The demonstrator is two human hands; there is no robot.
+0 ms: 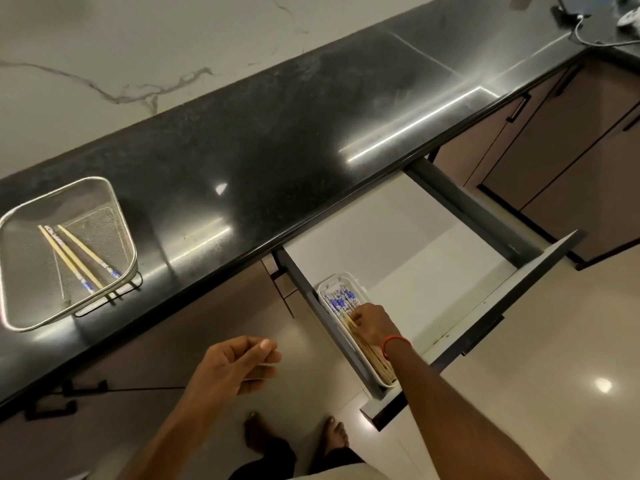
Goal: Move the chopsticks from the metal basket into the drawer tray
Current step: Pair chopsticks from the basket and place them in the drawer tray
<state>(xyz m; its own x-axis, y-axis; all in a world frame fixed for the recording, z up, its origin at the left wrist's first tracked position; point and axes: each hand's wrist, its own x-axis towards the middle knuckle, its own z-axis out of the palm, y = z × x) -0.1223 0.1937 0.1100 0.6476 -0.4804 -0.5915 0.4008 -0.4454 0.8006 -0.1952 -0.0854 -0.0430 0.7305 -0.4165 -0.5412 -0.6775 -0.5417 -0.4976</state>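
Note:
A metal mesh basket (20,216) stands on the black counter at the left, with two pale chopsticks (78,258) with blue-patterned ends lying inside. In the open drawer (398,244), a white tray (346,280) at the left side holds several chopsticks (341,303) with blue-patterned tops. My right hand (372,325) reaches into the tray, its fingers on the chopsticks there. Below the counter edge my left hand (239,363) hovers, loosely curled and holding nothing.
The black counter (277,133) runs diagonally, backed by a marble wall. Cables and small devices (588,26) lie at its far right end. Brown cabinet doors (554,150) stand right of the drawer. My bare feet are on the glossy floor below.

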